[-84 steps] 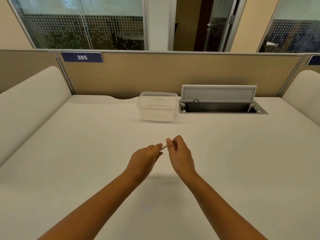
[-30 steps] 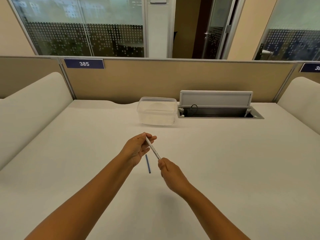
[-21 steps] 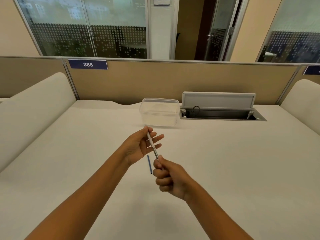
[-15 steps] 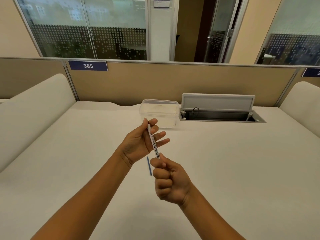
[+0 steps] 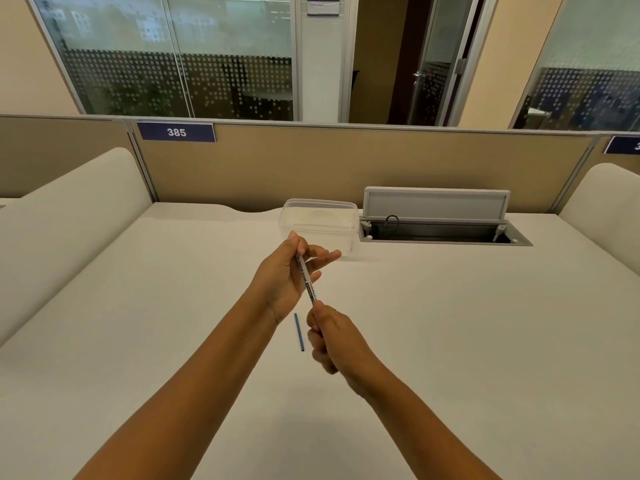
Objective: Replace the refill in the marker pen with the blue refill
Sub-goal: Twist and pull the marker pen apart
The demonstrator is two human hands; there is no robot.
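A thin white marker pen with dark lettering is held above the desk, tilted with its far end up. My left hand pinches its far end between thumb and forefinger, the other fingers spread. My right hand is closed in a fist around the pen's near end, which is hidden inside it. A short blue refill lies flat on the white desk, just under and between my hands, touching neither.
A clear plastic box stands behind my left hand. To its right is an open cable hatch with its grey lid raised. A beige partition closes the back; padded white dividers flank both sides.
Both hands lifted the pen off the desk and tilted it more upright. My right hand closed into a fist over its near end. The blue refill stayed lying on the desk.
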